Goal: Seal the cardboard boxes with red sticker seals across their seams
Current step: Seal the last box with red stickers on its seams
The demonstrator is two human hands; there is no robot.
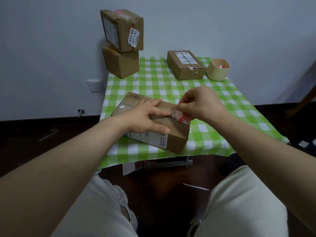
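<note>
A flat cardboard box (172, 134) lies at the near edge of the green checked table (153, 82). My left hand (145, 117) rests flat on its top, fingers straight along the seam, thumb over the front edge. My right hand (201, 105) pinches a red and white sticker seal (181, 117) at the box's right end, where the seam meets the edge. Part of the sticker is hidden by my fingers.
Two cardboard boxes (121, 40) are stacked at the table's far left against the wall. Another box (186, 65) with a red seal lies at the far right, beside a beige cup (218, 72) holding more stickers. My knees are below the table edge.
</note>
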